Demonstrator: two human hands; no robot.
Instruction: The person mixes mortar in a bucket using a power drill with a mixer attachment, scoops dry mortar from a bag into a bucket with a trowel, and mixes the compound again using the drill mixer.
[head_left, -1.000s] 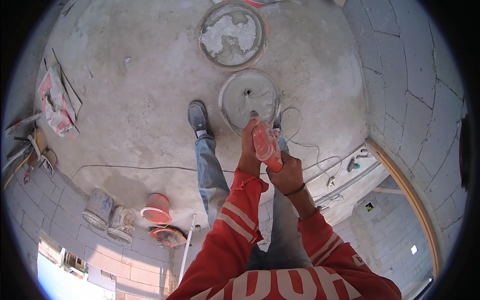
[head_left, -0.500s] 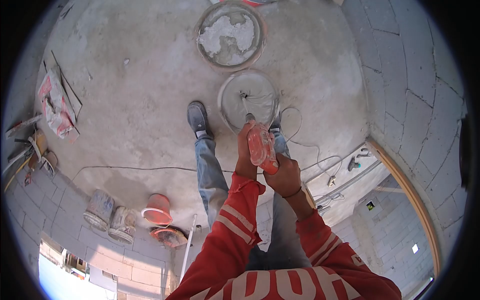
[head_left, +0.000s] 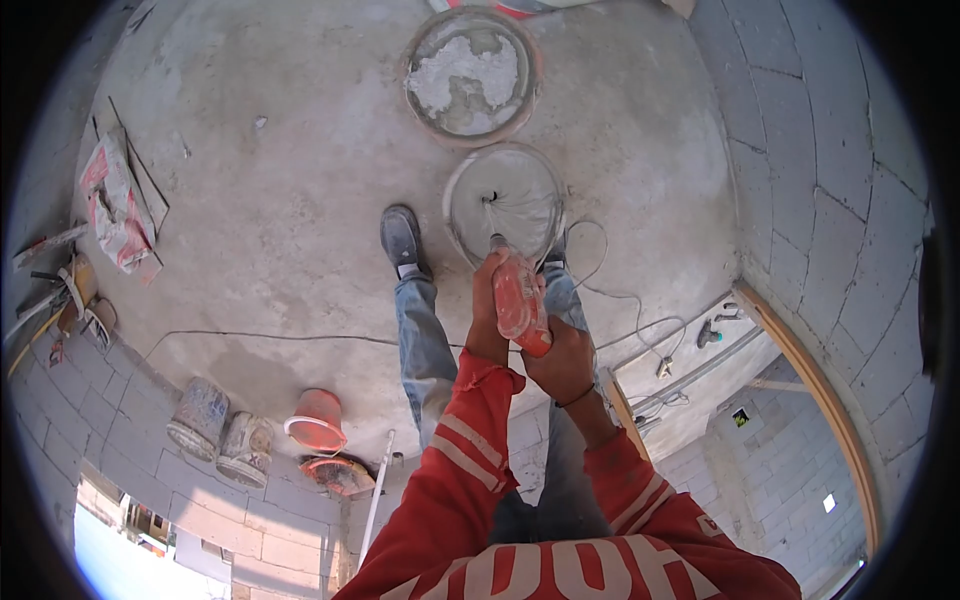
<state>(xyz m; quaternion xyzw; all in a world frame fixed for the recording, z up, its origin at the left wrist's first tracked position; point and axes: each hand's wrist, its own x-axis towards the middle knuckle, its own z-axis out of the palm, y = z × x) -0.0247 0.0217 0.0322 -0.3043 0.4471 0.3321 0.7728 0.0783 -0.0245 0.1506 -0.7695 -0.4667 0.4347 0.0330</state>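
Note:
A red power drill, smeared with pale dust, is held between both hands and points away from me. My left hand wraps round its front part near the chuck. At the rear, my right hand is closed on the handle; the trigger is hidden. From the chuck a thin shaft runs down into wet grey mix in a round tub standing between my feet. The surface swirls in folds round a small dark hollow at the shaft. Whatever is on the shaft's end is under the mix.
Beyond stands a second round tub with whitish material. A cable loops along the floor at right, near a plug. Dirty buckets, a red bucket and a torn sack lie around. Block walls enclose the floor.
The drill has tilted slightly and the shaft's entry point and the folds in the mix have shifted. The view has moved a little. Both hands keep their hold.

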